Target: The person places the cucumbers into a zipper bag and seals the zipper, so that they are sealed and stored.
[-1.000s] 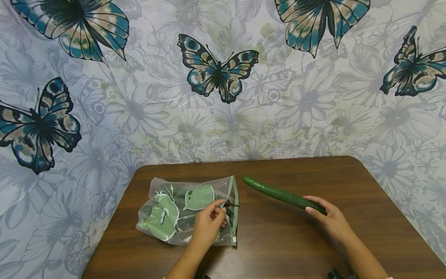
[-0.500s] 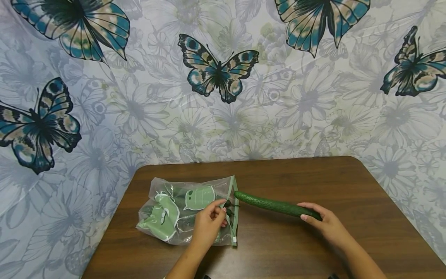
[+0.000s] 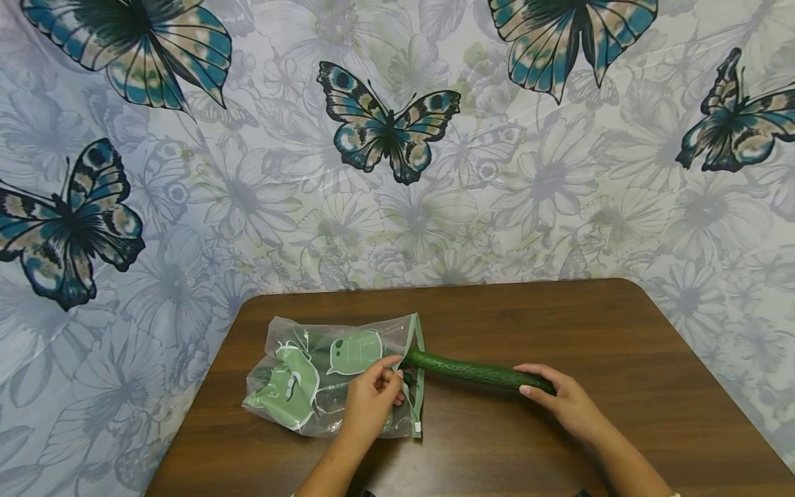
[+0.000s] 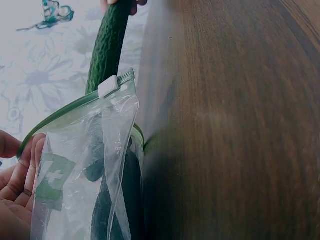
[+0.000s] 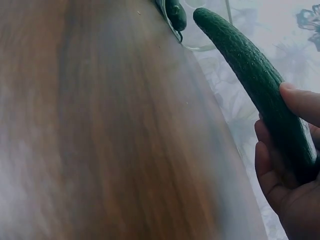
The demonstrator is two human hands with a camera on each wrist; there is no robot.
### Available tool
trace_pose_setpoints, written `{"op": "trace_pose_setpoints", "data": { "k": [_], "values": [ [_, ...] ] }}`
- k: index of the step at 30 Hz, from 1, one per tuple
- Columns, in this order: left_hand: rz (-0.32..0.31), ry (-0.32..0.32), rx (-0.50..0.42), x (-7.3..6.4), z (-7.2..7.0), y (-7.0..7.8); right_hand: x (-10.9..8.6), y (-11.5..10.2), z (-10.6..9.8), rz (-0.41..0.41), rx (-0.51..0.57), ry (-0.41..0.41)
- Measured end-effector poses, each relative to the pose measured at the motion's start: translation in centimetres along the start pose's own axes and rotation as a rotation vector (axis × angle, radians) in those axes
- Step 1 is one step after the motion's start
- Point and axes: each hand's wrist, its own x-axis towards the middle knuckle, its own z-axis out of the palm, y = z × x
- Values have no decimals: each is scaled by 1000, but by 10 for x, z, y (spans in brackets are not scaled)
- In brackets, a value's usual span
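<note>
A long green cucumber [image 3: 468, 370] is held near its right end by my right hand [image 3: 568, 404], thumb on one side and fingers curled round the other. Its far tip is in the mouth of a clear zip bag [image 3: 286, 386] with green prints, which lies on its side. My left hand [image 3: 371, 400] pinches the bag's upper lip and keeps the mouth apart. In the left wrist view, the cucumber's tip shows through the plastic, above other dark green cucumbers [image 4: 132, 195] inside the bag. A white slider [image 4: 108, 87] sits at one end of the green zip strip.
The bag and hands are over a brown wooden table [image 3: 528, 317] with rounded far corners. Behind it hangs a pale floral cloth [image 3: 248, 207] printed with large butterflies. Small dark objects show at the bottom edge of the head view.
My right hand has moved left with the cucumber, whose tip has gone from outside the bag to inside its mouth. My left hand and the bag have stayed in place.
</note>
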Motion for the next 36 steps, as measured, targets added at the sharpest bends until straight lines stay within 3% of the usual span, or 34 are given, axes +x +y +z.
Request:
{"op": "trace_pose_setpoints", "data": {
  "k": [18,36],
  "values": [
    [21,-1,18,-1,0,-2,15,-10,21,-14,27,11],
    [1,-4,10,-1,2,-3,27,-25,40,-57,-9,-19]
  ]
}}
